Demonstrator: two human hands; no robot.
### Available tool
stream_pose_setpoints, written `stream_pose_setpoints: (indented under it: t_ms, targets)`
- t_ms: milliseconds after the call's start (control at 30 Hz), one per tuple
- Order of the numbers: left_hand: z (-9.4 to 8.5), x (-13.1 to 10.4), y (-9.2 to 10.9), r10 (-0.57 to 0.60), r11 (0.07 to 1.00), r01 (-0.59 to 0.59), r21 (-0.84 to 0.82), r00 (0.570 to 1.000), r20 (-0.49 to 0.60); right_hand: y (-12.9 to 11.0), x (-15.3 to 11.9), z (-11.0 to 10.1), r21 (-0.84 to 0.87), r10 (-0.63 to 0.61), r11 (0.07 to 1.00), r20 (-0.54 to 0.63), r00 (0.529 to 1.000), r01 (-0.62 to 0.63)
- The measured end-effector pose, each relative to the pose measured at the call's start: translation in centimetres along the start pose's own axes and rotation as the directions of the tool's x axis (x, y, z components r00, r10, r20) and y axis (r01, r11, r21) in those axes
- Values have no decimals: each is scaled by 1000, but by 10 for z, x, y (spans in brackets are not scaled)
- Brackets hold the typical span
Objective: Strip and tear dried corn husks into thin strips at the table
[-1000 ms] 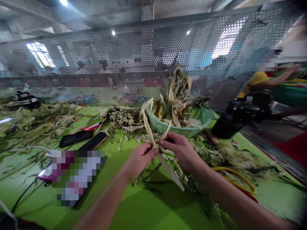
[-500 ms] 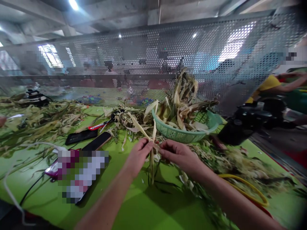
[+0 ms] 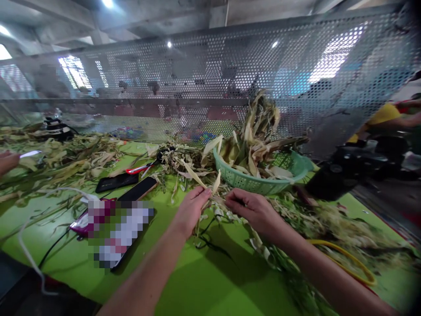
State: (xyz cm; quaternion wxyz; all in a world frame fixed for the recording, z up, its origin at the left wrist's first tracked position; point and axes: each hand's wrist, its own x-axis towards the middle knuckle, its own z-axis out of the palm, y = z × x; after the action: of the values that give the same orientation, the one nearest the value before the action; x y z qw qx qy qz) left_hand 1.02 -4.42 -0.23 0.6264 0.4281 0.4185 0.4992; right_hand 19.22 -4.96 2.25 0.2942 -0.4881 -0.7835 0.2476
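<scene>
The left fingers (image 3: pixel 204 193) hide part of the corn-husk strip (image 3: pixel 216 183); left of them, pixelation masks a flat object (image 3: pixel 125 239).

The green table (image 3: pixel 197 285) bore loose husks (image 3: pixel 82 160) at its left. Near the centre-left lay a black phone (image 3: pixel 116 182), a second phone (image 3: pixel 138 189) and, just beyond them, a red cutter (image 3: pixel 140 169). A basket (image 3: pixel 256 183) stood at the back; fibres (image 3: pixel 342 224) and a yellow ring (image 3: pixel 357 264) lay at right.

Black phone (image 3: pixel 137 190) beside red cutter (image 3: pixel 140 168).
</scene>
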Motion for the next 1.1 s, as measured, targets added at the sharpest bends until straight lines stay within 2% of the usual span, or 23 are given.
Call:
stream_pose_setpoints:
  t_ms: [133, 233, 333, 433, 567, 767, 867, 1033, 1100]
  targets:
    - [-5, 2, 1, 18, 999, -20, 32, 997, 77, 4, 0, -1, 62, 31, 998, 12, 999, -31]
    - [-8, 3, 2, 39, 992, -61, 112, 982, 183, 6, 2, 0, 245, 89, 964, 61, 994, -101]
    - [-4, 0, 3, 29, 986, -74, 149, 958, 284, 6, 3, 4, 520, 108, 840, 115, 988, -152]
    - [3, -3, 3, 38, 984, -96, 152, 936, 349, 5, 3, 8, 685, 179, 709, 53, 982, -167]
    - [9, -4, -3, 95, 972, -171, 161, 913, 396, 6, 2, 11, 720, 251, 680, -51, 967, -139]
    - [8, -5, -5, 95, 910, -258, 323, 891, 444, 4, 2, 9, 724, 273, 681, -113, 955, -109]
    - [7, -5, -3, 92, 899, -266, 347, 890, 446, 1, 2, 7, 715, 261, 690, -96, 960, -116]
    - [8, -4, -6, 86, 896, -276, 349, 877, 472, -3, 2, 5, 716, 240, 674, 23, 971, -183]
    - [10, -3, -8, 76, 898, -265, 351, 879, 470, -4, 2, 5, 723, 233, 666, 34, 972, -185]
